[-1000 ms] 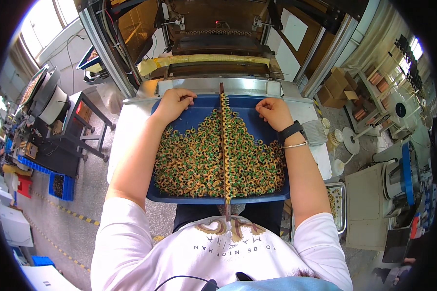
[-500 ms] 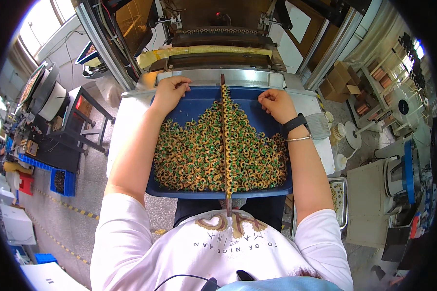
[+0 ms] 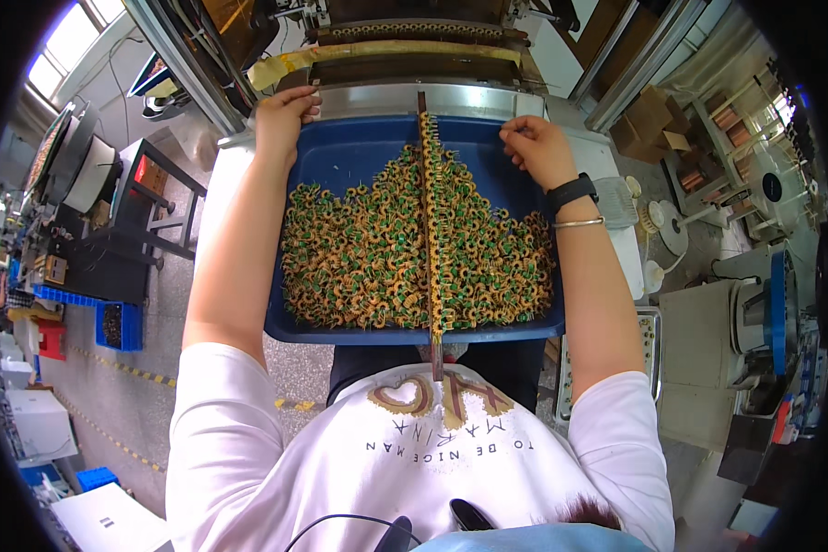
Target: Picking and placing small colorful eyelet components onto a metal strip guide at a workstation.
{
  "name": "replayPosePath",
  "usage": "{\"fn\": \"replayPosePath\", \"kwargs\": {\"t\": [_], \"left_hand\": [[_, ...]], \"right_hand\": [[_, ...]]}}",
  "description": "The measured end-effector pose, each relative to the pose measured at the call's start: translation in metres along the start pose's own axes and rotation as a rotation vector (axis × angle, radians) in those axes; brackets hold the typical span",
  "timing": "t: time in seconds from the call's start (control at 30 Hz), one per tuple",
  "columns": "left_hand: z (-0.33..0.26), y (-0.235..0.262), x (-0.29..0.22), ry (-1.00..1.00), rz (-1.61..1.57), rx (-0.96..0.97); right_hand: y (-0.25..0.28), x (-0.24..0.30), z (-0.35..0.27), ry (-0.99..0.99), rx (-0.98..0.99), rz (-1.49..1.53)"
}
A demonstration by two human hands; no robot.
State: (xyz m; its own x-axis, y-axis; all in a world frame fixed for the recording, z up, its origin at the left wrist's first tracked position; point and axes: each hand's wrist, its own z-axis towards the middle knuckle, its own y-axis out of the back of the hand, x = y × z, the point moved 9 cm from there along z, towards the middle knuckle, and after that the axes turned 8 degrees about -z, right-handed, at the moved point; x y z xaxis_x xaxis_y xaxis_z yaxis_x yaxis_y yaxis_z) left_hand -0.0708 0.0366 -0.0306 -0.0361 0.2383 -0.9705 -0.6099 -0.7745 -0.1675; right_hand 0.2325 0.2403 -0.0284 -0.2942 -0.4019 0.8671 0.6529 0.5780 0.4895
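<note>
In front of me lies a blue tray (image 3: 363, 129) heaped with small copper-coloured ring coils (image 3: 359, 258) that have green parts. A long narrow rail (image 3: 436, 354) crosses it from far to near, with a row of the same coils (image 3: 435, 212) lined up along it. My left hand (image 3: 281, 121) is at the tray's far left corner, fingers bent and tips together. Over the far right corner is my right hand (image 3: 540, 152), thumb and forefinger pinched. Anything between the fingertips is too small to make out. Neither hand touches the rail.
Beyond the tray stands a machine with a metal ledge (image 3: 377, 98) and a yellow-wrapped bar (image 3: 386, 52). Clear plastic containers (image 3: 612, 207) sit to the right of the tray. A metal tray (image 3: 651, 368) lies lower right. A black cart (image 3: 156, 198) and blue bin (image 3: 120, 326) are at left.
My left hand has moved outward to the tray's far left corner. My right hand has shifted slightly right. The whole view has tilted, so the tray sits higher in the picture.
</note>
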Motion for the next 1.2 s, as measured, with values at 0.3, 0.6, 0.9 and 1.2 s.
{"fn": "replayPosePath", "kwargs": {"t": [0.3,0.6,0.9,1.2], "left_hand": [[0.024,0.010,0.020,0.298,-0.109,0.027],[0.042,0.034,0.014,0.113,-0.392,-0.202],[0.038,0.026,0.012,0.046,-0.391,-0.181],[0.037,0.025,-0.005,-0.082,-0.424,-0.232]], "right_hand": [[0.018,-0.016,0.008,-0.117,-0.091,0.383],[0.041,-0.026,0.031,-0.189,-0.120,0.642],[0.061,-0.040,0.079,-0.110,-0.382,0.541],[0.080,-0.001,0.093,0.262,-0.578,-0.138]]}}
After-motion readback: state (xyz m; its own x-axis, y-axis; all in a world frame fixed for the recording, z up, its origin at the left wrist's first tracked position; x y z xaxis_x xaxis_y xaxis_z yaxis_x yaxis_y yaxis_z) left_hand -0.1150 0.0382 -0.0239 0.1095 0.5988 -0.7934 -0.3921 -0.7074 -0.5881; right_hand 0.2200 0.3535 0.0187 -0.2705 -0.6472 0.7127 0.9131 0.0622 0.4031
